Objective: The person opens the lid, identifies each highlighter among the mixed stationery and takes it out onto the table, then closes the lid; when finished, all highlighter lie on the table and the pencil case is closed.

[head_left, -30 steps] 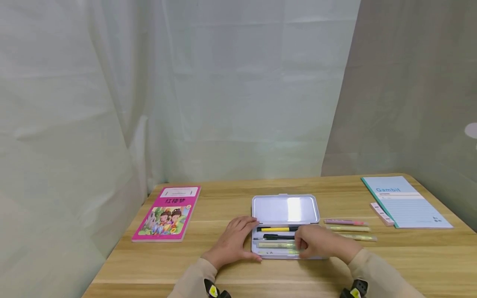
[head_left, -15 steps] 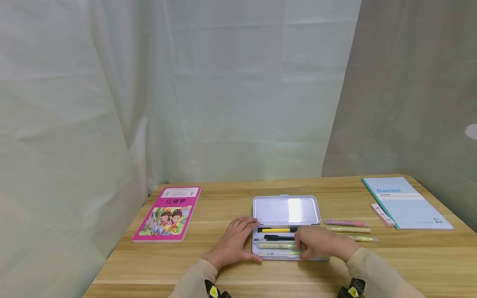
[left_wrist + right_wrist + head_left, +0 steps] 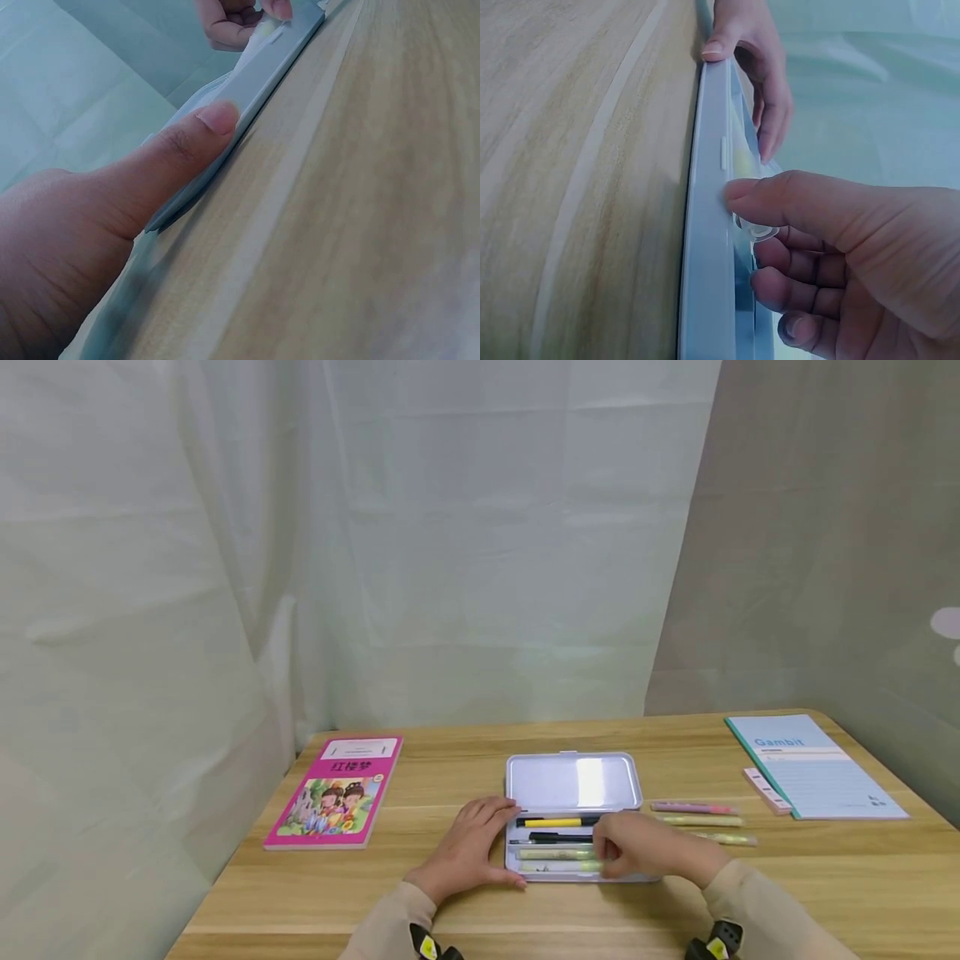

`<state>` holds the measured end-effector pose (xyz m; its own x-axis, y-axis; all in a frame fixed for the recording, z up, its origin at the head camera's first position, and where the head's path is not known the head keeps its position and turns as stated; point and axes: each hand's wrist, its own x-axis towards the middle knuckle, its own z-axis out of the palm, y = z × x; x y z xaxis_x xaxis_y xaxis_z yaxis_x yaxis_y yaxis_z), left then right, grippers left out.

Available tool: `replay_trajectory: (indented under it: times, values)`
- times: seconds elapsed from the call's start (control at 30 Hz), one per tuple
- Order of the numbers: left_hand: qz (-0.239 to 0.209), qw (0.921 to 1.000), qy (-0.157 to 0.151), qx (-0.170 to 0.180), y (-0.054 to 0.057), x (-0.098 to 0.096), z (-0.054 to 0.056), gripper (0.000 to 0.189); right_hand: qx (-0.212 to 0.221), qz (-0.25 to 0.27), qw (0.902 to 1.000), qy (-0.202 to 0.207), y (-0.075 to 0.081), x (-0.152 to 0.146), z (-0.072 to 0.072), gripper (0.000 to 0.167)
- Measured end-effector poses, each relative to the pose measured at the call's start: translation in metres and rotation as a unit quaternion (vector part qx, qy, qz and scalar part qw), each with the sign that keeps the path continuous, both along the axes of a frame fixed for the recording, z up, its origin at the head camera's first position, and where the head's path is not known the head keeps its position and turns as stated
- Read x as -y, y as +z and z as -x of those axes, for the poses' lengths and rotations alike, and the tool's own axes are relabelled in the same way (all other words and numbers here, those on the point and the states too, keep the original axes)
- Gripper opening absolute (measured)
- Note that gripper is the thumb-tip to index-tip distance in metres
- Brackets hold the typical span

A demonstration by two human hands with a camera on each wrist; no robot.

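A white pencil case [image 3: 573,781] lies with its lid folded back at the middle of the table. My left hand [image 3: 468,847] holds its left end, the thumb [image 3: 217,120] against the front wall and the fingers toward the back. Over the right part of the tray, my right hand [image 3: 630,845] pinches the clear end of a pen [image 3: 756,229] between thumb and curled fingers. Inside the tray are a yellow-and-black pen [image 3: 558,822], a black pen [image 3: 558,837] and a pale yellow highlighter [image 3: 555,854]. My right hand hides their right ends.
To the right of the case lie a pink pen [image 3: 693,808] and two pale yellow ones. Farther right are a blue notebook [image 3: 821,768] and a small pink item [image 3: 768,791]. A pink book [image 3: 337,793] lies at the left. Cloth hangs behind the table.
Both hands stay in nearly the same place at the pencil case. The pale yellow highlighter's printed side looks different, as if slightly turned.
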<state>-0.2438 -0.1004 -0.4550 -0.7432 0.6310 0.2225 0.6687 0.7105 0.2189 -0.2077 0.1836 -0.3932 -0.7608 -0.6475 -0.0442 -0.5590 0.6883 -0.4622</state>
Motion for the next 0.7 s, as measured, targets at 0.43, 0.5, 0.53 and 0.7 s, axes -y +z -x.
replay_trajectory:
  times: [0.43,0.5,0.53,0.7]
  values:
    - [-0.003,1.0,-0.002,0.006,-0.002,0.001,0.001,0.098,-0.048,0.05,0.9975,-0.011,0.002,-0.012,-0.002,0.017]
    - [-0.004,1.0,-0.001,0.008,-0.002,0.001,0.001,0.098,-0.051,0.056,0.997,-0.015,0.005,-0.014,-0.003,0.017]
    - [-0.005,0.9999,0.0,0.01,-0.002,0.001,0.001,0.098,-0.052,0.058,0.9968,-0.018,0.006,-0.015,-0.003,0.017]
    - [-0.006,0.9999,0.002,0.013,-0.001,0.001,0.001,0.098,-0.052,0.056,0.9966,-0.032,0.015,-0.021,-0.006,0.017]
